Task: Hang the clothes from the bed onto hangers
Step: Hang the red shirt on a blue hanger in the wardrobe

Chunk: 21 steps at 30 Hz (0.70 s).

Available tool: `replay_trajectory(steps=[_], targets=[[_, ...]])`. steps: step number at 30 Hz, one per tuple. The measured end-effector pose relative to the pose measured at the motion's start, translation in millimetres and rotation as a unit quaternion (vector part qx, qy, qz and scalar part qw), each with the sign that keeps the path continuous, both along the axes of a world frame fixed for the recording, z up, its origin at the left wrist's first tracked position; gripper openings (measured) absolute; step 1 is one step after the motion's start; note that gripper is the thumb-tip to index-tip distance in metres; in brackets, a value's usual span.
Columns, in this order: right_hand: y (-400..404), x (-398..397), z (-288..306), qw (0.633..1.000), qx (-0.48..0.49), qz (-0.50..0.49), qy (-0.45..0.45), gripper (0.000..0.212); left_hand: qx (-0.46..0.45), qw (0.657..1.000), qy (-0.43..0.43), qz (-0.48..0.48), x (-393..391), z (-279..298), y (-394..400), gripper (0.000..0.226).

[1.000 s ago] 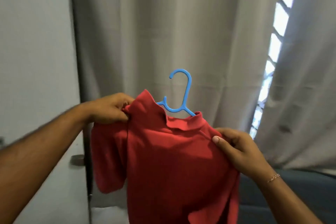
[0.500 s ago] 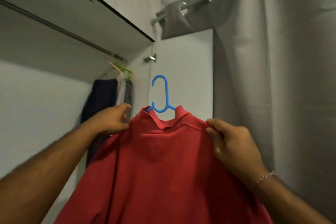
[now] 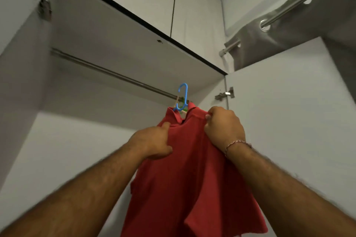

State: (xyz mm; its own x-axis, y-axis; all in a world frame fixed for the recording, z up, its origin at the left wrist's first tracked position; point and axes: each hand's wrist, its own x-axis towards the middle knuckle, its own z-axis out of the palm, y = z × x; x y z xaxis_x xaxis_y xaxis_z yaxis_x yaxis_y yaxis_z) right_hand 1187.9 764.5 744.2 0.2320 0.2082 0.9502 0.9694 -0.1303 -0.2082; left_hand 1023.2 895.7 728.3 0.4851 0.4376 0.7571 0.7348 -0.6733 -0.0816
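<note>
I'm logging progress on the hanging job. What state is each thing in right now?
Shirt: on the hanger, held up at both shoulders.
Hanger: inside the shirt, hook raised by the rod; whether it is hooked on cannot be told.
Rod: mostly bare.
Left hand: grips the shirt.
Right hand: grips the shirt.
Wardrobe door: open.

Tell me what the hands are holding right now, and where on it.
Both hold the red shirt, which is on the blue hanger. The left hand grips its left shoulder, the right hand its right shoulder, near the collar.
</note>
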Motion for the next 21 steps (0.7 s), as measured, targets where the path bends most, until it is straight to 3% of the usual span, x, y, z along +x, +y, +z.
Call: replay_trajectory(steps=[7, 11, 21], targets=[[110.1, 13.4, 49.1, 0.999, 0.037, 0.005, 0.003, 0.014, 0.065, 0.99, 0.015, 0.121, 27.8, 36.0, 61.3, 0.069], [155.7, 29.8, 80.6, 0.998, 0.064, 0.013, -0.021, 0.026, 0.072, 0.989, -0.017, 0.125, 52.0, 55.4, 88.2, 0.056], [263.4, 53.3, 118.8, 0.997, 0.063, -0.016, -0.052, 0.019, 0.106, 0.981, 0.016, 0.159, 84.3, 57.2, 163.1, 0.045]])
